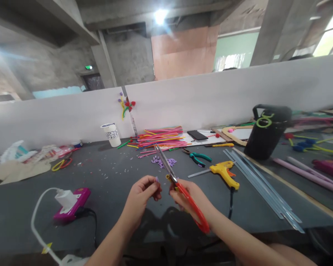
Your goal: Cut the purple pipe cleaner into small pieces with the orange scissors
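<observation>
My left hand [143,194] is closed in a pinch, with a small purple piece [157,179] showing at the fingertips. Just to its right, my right hand [192,194] grips a pair of scissors [192,205] with a red handle. Their blades point up and away from me, and they look nearly closed. A bit of yellow shows by the right fingers; I cannot make out whether it belongs to the handle. Beyond the blades, a pile of short purple pieces [169,162] lies on the dark table [113,199].
Behind the pile are pink and orange pipe cleaners [161,138] and a phone [197,135]. To the right lie pliers [197,158], a yellow glue gun [225,173], clear glue sticks [262,184] and a black bottle [268,133]. A paper cup [111,135] and pink power strip [73,205] stand left.
</observation>
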`<state>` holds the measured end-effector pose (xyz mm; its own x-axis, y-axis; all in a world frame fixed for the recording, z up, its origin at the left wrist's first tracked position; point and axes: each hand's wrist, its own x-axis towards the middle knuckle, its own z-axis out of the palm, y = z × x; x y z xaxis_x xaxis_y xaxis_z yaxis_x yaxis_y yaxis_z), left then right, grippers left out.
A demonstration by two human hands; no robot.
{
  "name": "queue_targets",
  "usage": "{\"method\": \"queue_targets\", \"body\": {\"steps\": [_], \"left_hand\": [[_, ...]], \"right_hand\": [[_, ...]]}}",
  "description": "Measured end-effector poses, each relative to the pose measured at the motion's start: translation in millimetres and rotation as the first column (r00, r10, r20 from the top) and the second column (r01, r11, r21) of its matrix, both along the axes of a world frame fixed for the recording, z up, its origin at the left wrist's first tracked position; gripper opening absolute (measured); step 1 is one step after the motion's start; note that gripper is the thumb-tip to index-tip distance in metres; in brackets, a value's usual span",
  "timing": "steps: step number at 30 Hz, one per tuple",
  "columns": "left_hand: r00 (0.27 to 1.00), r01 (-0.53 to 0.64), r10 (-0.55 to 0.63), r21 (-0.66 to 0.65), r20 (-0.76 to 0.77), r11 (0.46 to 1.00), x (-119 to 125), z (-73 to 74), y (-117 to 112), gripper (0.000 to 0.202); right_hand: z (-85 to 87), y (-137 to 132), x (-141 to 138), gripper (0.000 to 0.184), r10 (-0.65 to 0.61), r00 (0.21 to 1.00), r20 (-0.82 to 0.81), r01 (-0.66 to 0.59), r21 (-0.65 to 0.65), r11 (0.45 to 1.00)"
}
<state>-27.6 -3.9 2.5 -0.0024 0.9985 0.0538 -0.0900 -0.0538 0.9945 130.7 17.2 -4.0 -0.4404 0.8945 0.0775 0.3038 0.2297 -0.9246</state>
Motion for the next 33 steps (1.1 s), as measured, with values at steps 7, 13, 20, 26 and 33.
{"method": "queue_targets", "body": {"steps": [7,13,20,26,33], "left_hand": [[0.995,-0.023,0.015,0.085,0.096,0.996,3.5,6.6,2.0,0.011],[0.986,-0.05,0.029,0.124,0.162,0.991,11.5,19.2,22.5,0.013],[0.995,-0.006,0.002,0.039,0.098,0.999,13.2,2.1,15.0,0.011],[0.992,0.123,-0.123,-0.009,-0.003,0.992,10.8,-7.0,3.3,0.011],[0.982,0.181,-0.18,0.009,-0.054,0.983,8.4,-10.7,-2.1,0.011]], "right_hand": [[22.1,2.1,1.0,0.017,0.031,0.999,-0.021,-0.027,0.159,0.987],[31.6,18.3,-16.5,0.025,-0.025,0.991,-0.135,0.043,0.128,0.991],[5.8,27.7,-6.4,0.022,-0.06,0.985,-0.164,0.071,0.062,0.996],[5.8,18.8,0.1,0.011,-0.045,0.977,-0.209,0.037,-0.044,0.998],[12.9,10.2,-8.8,0.007,-0.042,0.976,-0.214,0.015,-0.127,0.992]]}}
